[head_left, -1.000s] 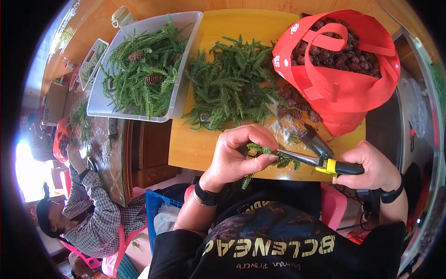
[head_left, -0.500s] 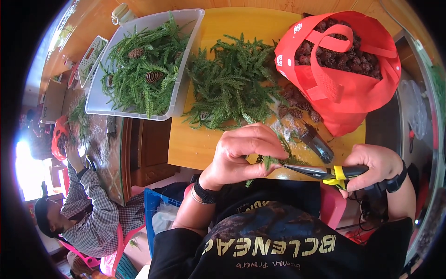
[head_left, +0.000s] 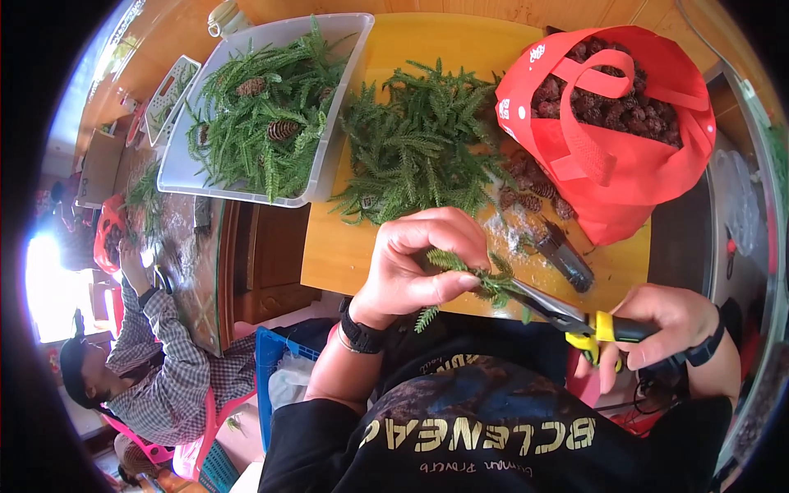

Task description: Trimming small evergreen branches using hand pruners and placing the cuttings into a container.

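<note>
My left hand (head_left: 427,264) pinches a green fir-like sprig (head_left: 485,278) between thumb and fingers, just over the table's near edge. Wrapped round the grips of long-nosed pliers (head_left: 567,314) with yellow and black handles is my right hand (head_left: 670,324). The pliers' tips reach the sprig close to my left thumb; whether the jaws grip a stem there cannot be made out. Beyond my hands lies a heap of green sprigs (head_left: 415,144). Several pine cones (head_left: 530,185) rest to its right, beside a dark-bristled brush (head_left: 567,256) and white powder (head_left: 511,230).
A clear plastic tub (head_left: 308,200) of finished-looking sprigs with cones stands at the left of the yellow table (head_left: 345,255). A red bag (head_left: 625,193) full of cones fills the right side. Left, another person (head_left: 168,357) works at a separate table (head_left: 201,308). A blue crate (head_left: 267,361) sits nearby.
The sprig has turned in my left hand, showing more of its needles. My right hand has moved slightly lower with the pliers, which now slope more steeply, and its fingers have loosened somewhat.
</note>
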A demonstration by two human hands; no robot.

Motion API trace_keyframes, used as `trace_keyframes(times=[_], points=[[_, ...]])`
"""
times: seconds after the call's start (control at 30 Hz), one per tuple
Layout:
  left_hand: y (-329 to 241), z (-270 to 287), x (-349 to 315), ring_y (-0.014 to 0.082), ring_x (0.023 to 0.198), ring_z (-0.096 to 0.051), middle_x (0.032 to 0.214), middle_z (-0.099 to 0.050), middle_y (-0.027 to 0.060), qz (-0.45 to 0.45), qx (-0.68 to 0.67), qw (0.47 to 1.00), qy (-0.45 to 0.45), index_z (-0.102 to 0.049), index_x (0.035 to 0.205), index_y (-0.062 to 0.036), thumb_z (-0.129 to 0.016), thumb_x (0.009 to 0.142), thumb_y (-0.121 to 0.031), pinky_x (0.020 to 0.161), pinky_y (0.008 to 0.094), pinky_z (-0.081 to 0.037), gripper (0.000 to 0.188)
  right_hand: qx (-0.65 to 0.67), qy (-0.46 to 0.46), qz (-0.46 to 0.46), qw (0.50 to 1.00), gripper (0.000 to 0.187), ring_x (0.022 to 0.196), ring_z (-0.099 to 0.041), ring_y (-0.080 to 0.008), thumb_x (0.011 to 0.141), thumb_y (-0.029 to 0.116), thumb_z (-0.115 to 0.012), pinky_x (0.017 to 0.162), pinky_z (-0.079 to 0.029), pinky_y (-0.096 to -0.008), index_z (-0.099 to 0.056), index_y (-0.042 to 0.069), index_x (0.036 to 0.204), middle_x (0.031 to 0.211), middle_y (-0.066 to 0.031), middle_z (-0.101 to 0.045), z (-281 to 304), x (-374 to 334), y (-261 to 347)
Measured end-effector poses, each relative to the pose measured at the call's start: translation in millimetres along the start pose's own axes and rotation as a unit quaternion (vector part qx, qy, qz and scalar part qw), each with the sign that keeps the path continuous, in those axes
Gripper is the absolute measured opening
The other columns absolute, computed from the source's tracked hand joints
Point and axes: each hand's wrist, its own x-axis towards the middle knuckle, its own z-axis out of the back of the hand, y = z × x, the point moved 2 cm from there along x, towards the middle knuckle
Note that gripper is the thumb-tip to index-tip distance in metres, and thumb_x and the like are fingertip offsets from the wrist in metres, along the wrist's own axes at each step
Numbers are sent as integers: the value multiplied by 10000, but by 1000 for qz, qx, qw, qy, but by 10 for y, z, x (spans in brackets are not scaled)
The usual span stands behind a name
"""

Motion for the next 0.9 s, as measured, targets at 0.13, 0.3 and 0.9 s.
trace_keyframes(times=[0.13, 0.3, 0.9], points=[[-20, -27, 6, 213, 709, -551, 721, -587, 91, 50, -4, 998, -34, -599, 711, -16, -735, 683, -160, 663, 335, -452, 201, -389, -244, 94, 884, 169, 864, -609, -300, 714, 133, -680, 774, -479, -346, -618, -5, 790, 771, -116, -629, -92, 7, 236], [-6, -21, -19, 130, 788, -566, 868, -595, 88, 54, -51, 997, -4, -619, 831, 17, -658, 726, 29, 686, 242, -483, 113, -582, -352, 138, 720, 223, 941, -556, -346, 623, 116, -717, 766, -480, -396, -556, -12, 709, 817, -123, -592, -105, 90, 210], [-4, -39, -38, 114, 762, -559, 838, -593, 72, 69, -21, 996, -53, -606, 777, 4, -660, 717, 33, 666, 233, -477, 87, -616, -372, 129, 682, 211, 803, -566, -300, 581, 78, -700, 667, -488, -359, -508, 29, 652, 686, -90, -537, -129, 180, 150]])
